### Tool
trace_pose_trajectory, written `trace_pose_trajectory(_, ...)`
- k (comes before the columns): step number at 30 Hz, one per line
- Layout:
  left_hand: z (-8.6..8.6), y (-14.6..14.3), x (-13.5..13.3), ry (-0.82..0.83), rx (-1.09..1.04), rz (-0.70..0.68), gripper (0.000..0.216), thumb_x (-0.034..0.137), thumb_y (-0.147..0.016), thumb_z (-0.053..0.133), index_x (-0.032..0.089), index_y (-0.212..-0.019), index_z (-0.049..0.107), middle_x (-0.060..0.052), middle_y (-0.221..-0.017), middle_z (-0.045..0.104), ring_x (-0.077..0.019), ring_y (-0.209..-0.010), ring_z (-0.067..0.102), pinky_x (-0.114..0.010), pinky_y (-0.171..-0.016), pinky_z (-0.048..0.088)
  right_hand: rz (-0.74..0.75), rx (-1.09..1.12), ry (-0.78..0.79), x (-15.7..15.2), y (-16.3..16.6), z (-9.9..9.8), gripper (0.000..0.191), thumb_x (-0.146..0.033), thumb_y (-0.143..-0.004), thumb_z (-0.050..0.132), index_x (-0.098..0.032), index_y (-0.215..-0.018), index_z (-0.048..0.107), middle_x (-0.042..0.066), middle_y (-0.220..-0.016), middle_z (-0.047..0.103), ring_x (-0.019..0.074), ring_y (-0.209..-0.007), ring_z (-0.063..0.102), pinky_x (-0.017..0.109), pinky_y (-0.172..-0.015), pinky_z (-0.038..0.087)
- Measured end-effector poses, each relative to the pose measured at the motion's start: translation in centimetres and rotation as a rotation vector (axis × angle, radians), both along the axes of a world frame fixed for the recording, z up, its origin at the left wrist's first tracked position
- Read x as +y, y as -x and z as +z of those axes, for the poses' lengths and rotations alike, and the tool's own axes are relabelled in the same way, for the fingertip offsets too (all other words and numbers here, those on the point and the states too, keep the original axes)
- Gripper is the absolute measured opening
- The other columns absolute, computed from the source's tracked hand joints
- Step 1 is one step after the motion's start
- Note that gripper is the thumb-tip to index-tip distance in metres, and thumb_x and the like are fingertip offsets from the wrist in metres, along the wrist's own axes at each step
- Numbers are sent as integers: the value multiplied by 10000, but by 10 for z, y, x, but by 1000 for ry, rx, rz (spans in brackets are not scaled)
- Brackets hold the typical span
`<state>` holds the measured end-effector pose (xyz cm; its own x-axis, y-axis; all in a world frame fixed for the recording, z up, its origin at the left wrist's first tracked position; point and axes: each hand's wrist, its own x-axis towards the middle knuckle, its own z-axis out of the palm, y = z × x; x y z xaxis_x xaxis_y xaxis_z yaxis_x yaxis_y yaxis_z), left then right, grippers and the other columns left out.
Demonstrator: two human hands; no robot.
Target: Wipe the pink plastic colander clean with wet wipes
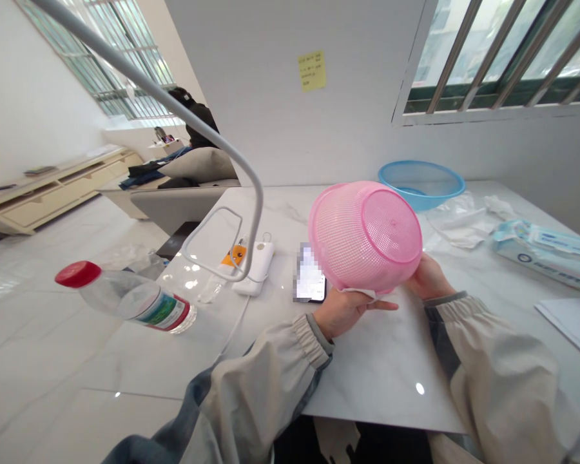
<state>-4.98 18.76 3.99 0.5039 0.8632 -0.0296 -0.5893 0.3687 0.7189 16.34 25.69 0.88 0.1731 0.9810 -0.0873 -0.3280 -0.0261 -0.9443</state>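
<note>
marble table (pixel 377 361): phone (pixel 311 281), bottle (pixel 130 299), blue basin (pixel 420 183) around pink colander (pixel 365 235).

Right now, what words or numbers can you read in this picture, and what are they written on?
Nothing here reads clearly.
Yellow sticky note on the wall: handwriting, too small to read.
Water bottle label: green and red print, too blurred to read.
Wipes pack: blue lettering, too blurred to read.
Phone screen: blurred out, unreadable.
Pink colander: no writing shows.

White table (pixel 391 361) bears blue basin (pixel 421 183), phone (pixel 310 280), wipes pack (pixel 546 251).
</note>
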Motion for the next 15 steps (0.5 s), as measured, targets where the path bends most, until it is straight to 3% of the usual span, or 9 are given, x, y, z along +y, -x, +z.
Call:
trace_pose_trajectory(3, 2, -1, 0, 3, 7, -20, 534, 139, -620, 959, 208, -1125, 801, -76, -1107, 773, -343, -1153, 708, -536, -912, 643, 54, 90, 24, -5, 5, 6, 338, -418, -697, 838, -233, -978, 811, 77, -1128, 816, 306, -1099, 738, 383, -942, 626)
trace_pose_trajectory(8, 3, -4, -2, -14, 5, -56, 526, 165, -648, 948, 189, -1151, 797, -102, -1135, 761, -351, -1168, 697, -540, -916, 635, -43, 84, 69, -8, 6, 18, 331, -335, -569, 881, -229, -869, 791, 65, -1045, 819, 305, -1046, 727, 386, -891, 634)
trace_pose_trajectory(15, 6, -5, -5, 4, -8, -72, 447, 124, -620, 946, 169, -1046, 817, -92, -1074, 750, -324, -1130, 683, -534, -921, 627, -119, 26, 77, -8, 5, 20, 360, -327, -480, 889, -210, -803, 782, 83, -1016, 812, 316, -1026, 724, 392, -873, 632)
